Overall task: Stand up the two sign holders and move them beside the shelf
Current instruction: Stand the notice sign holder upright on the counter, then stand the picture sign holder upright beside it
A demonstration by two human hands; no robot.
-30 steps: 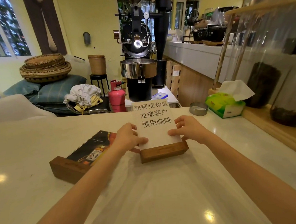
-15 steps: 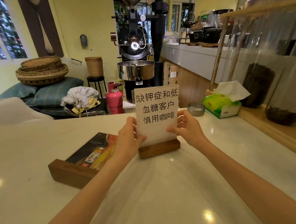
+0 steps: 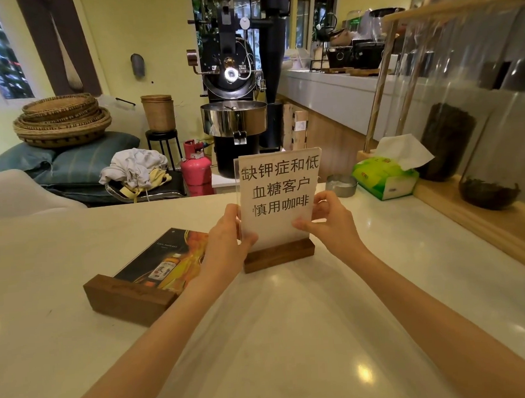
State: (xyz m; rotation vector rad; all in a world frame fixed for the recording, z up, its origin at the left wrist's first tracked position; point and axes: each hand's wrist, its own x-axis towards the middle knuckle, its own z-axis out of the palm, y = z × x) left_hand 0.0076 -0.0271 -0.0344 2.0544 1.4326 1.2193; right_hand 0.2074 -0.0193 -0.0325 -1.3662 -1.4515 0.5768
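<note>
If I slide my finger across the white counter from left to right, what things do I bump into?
Flat-lying sign holder → left hand → standing sign holder → right hand → small metal dish → green tissue box → wooden shelf base.

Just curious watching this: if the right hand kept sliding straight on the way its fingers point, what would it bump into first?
The right hand points left and slightly away, so it would press the white sign holder it already holds; beyond that, probably the left hand.
</note>
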